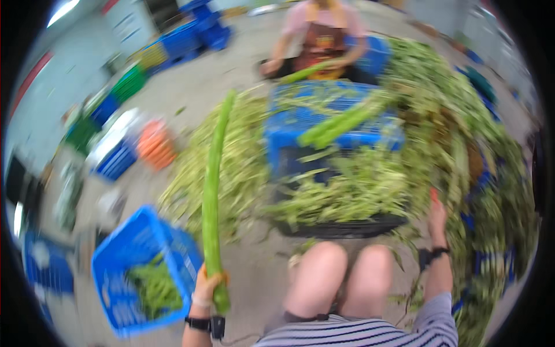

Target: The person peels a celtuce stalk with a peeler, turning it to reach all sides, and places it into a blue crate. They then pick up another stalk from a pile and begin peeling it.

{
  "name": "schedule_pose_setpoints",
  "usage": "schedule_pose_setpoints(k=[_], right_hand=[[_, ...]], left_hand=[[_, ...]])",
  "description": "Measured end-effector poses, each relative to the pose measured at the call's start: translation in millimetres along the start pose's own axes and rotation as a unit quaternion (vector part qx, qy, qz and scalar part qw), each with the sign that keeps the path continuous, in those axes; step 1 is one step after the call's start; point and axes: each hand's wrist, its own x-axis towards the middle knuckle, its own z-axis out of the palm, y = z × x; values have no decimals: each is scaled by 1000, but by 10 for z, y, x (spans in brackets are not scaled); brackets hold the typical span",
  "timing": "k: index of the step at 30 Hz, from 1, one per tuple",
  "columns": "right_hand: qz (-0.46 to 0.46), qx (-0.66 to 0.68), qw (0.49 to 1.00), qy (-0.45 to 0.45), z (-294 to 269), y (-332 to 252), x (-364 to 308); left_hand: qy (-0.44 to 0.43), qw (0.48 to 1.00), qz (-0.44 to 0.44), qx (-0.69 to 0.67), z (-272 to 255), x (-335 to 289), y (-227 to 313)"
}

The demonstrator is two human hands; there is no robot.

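Note:
A long, peeled-looking green celtuce stalk (213, 191) stands nearly upright at the left. My left hand (205, 287) is closed around it near its lower end, with orange on the fingers. My right hand (438, 218) reaches forward at the right, beside the heap of leafy stalks (430, 133). Something red-orange shows at its fingertips; motion blur hides how the fingers are set. Before my knees sits a black crate (370, 225) full of pale green strips and leaves (358, 188). More green stalks (341, 124) lie on an upturned blue crate (280, 136) behind it.
A blue basket (147, 217) holding green pieces (155, 289) stands by my left hand. Loose leaves (243, 156) cover the floor beyond. A co-worker (324, 34) sits opposite, a green stalk (312, 70) at their hands. Crates (115, 159) and an orange bundle (155, 144) are at far left.

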Motion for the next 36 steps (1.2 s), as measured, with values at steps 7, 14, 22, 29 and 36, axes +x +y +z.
schedule_pose_setpoints(k=[7, 14, 22, 29, 36], right_hand=[[-131, 25, 991, -1, -20, 622, 42], [-120, -11, 993, -15, -92, 408, -64], [-103, -54, 993, 9, -466, 420, -13], [-97, 76, 990, -71, -134, -99, -235], [-86, 10, 991, -99, -537, -1094, -666]], left_hand=[[386, 904, 122, -140, -1114, 33, 4], [657, 744, 3, -121, -3058, -249, -1249], [558, 772, -108, 285, -2328, 430, -820], [285, 888, 194, 305, -901, 1306, 449], [39, 827, 263, 495, 974, 2494, 637]])
